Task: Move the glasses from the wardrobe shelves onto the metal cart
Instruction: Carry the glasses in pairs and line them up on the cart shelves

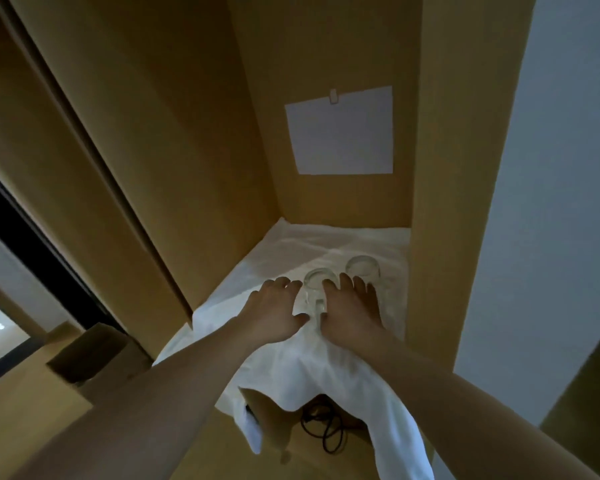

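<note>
Glass mug (315,289) stands upright on the cloth (291,358) near the shelf's front edge, between left hand (274,311) and right hand (349,313), both spread and gripping nothing, while a second glass (362,266) sits just beyond the right fingertips.

A blank white paper sheet (340,133) is taped to the back panel, and a tangled black cable (321,427) is seen lower down.
</note>
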`<state>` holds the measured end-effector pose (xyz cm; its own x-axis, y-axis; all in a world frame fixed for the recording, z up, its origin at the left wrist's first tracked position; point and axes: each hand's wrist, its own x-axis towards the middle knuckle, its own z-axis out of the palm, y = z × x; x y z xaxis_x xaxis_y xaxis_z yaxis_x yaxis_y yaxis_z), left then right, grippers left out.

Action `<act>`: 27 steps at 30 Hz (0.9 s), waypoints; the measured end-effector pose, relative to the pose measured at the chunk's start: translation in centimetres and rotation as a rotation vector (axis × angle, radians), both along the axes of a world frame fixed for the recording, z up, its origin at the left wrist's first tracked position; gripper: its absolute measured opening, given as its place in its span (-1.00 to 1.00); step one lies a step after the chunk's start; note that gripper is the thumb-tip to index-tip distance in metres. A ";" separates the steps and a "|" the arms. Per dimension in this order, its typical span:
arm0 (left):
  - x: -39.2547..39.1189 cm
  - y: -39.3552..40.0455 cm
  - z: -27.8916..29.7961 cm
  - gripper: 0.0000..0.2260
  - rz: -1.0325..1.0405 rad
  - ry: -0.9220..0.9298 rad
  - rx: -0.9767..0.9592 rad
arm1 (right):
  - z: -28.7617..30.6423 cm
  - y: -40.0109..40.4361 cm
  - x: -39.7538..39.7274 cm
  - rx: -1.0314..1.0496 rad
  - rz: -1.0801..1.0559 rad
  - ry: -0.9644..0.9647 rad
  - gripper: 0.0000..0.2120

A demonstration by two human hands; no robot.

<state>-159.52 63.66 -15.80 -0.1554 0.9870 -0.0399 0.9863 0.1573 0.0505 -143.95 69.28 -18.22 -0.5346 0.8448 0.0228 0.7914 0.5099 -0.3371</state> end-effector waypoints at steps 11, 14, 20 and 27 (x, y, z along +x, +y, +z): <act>-4.1 12.7 -2.7 -0.18 -0.250 -0.195 -0.083 | 0.8 6.8 -4.3 -0.038 -0.373 -0.114 -0.25; -4.4 14.7 -2.9 -0.17 -0.276 -0.410 -0.198 | 0.5 8.9 -5.4 -0.062 -0.400 -0.183 -0.17; -3.9 15.7 -4.4 -0.44 -0.297 -0.447 -0.319 | -1.0 12.3 -6.0 -0.179 -0.392 -0.345 -0.30; -3.7 16.8 -4.7 -0.33 -0.330 -0.409 -0.294 | -0.6 15.3 -6.2 -0.289 -0.343 -0.471 -0.12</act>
